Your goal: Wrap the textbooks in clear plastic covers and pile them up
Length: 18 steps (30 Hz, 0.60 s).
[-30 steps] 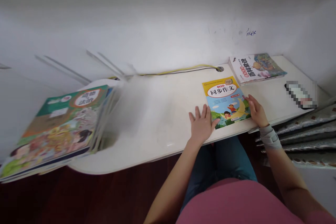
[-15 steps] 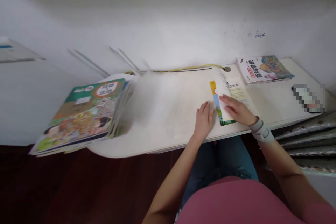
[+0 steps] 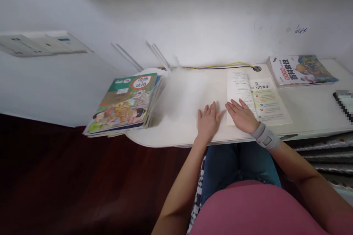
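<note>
An open book (image 3: 271, 104) lies on the white desk with printed text on both pages. My right hand (image 3: 242, 115) rests flat on the lower part of its left page, fingers stretched towards the upper left. A grey wrist brace (image 3: 265, 136) wraps my right wrist. To the left of the book, my left hand (image 3: 208, 122) lies on the desk top (image 3: 176, 125) with its fingers apart, holding nothing. The lower part of the left page is hidden under my right hand.
On the left a stack of books (image 3: 124, 104) overhangs the desk edge. Another book stack (image 3: 302, 69) sits at the back right, with a phone (image 3: 344, 104) at the right edge. A yellow cable (image 3: 220, 65) runs along the wall; a wall socket (image 3: 41, 44) is at far left.
My right hand has laid the turned page down to the left, and the colourful cover beneath is now hidden. My left hand stays on the desk. The camera view has shifted left.
</note>
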Motion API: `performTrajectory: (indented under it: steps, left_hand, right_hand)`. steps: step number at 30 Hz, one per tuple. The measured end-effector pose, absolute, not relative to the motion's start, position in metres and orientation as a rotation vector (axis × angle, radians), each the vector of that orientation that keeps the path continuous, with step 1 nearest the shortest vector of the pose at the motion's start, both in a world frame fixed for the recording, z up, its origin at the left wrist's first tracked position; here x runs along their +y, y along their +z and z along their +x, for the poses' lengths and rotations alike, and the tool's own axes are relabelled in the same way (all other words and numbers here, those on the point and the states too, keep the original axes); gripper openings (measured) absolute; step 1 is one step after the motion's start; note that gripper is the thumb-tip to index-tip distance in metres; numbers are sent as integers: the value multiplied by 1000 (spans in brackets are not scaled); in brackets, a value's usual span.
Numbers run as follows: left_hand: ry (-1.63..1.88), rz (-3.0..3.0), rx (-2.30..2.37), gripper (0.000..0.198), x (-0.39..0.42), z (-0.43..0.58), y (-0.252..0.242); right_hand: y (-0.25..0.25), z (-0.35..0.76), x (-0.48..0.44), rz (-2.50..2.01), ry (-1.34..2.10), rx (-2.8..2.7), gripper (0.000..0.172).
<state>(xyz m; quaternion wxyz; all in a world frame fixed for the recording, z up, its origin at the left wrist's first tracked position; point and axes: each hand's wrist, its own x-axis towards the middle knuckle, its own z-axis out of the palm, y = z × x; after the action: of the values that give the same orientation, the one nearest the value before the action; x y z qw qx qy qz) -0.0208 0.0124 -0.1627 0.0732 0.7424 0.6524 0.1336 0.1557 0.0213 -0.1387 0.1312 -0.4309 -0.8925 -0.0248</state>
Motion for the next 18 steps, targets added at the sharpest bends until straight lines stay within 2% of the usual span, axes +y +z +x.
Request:
performTrajectory:
  steps: [12,16,18]
  left_hand:
    - [368,2256,1934,70,11,-23,-164]
    - [374,2276,1932,72,11,-23,-165]
    - [385,2284,1938,73,10,-23,-165]
  right_hand:
    - [-139,131,22,-1191,91,-2590,54]
    - [-116,144,61,-1168,143,-2468,50]
    - [-107,153,98,-1275,157,-2365,53]
